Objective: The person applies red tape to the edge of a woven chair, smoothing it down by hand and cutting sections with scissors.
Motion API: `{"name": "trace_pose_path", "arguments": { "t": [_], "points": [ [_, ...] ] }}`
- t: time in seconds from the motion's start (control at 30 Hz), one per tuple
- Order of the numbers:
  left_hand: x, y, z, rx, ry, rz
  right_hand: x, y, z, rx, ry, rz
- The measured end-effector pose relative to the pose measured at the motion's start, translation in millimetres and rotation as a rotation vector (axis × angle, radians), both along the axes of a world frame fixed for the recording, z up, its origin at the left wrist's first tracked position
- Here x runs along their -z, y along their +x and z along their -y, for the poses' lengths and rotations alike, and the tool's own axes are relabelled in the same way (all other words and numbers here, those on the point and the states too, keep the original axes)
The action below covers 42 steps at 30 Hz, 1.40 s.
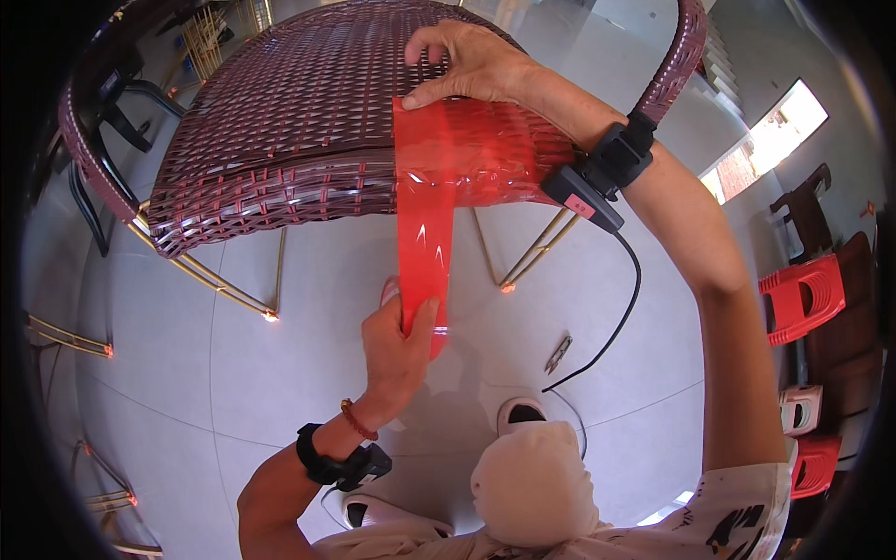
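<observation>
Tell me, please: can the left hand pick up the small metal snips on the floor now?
Probably not: the left hand grips the red tape, which runs up to the chair, and the snips lie apart, on the floor.

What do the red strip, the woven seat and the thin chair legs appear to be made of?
Red strip: probably glossy plastic film; it shows bright glints and creases. Woven seat: likely shiny synthetic wicker, judging by even, light-catching strands. Chair legs: apparently gold-toned metal, from their slim gleaming rods.

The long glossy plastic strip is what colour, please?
The glossy plastic strip is red, best seen in the head view.
</observation>
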<state>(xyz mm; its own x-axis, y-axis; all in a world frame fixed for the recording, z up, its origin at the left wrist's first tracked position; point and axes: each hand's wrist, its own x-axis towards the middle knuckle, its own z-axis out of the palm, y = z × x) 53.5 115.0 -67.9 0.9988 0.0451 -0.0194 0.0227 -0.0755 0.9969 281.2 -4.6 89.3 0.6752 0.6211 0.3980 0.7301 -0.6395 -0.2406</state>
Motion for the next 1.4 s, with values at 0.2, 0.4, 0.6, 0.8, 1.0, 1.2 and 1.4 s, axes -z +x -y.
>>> {"name": "trace_pose_path", "arguments": {
  "t": [0.2, 0.4, 0.6, 0.8, 1.0, 1.2, 1.4],
  "points": [
    [-1, -1, 4, -0.085, -0.099, -0.034, -16, -1, 12, 0.006, 0.015, 0.087],
    [3, -2, 3, -0.109, -0.116, 0.027, 8, -65, 16, -0.223, -0.103, -0.173],
    [0, -2, 5, -0.101, -0.133, 0.001, 14, -54, 43, -0.019, -0.391, -0.062],
    [1, 1, 9, -0.098, -0.125, 0.01, -15, -40, 47, 0.023, -0.273, 0.018],
    [-4, 0, 5, -0.097, -0.13, 0.042, 18, -67, 13, -0.135, -0.282, -0.151],
    [3, 1, 5, -0.097, -0.071, 0.027, 16, -66, 16, 0.008, -0.364, -0.051],
    [11, 5, 8, -0.115, -0.084, 0.079, 21, -83, 11, -0.074, -0.176, -0.1]
  ]
}}
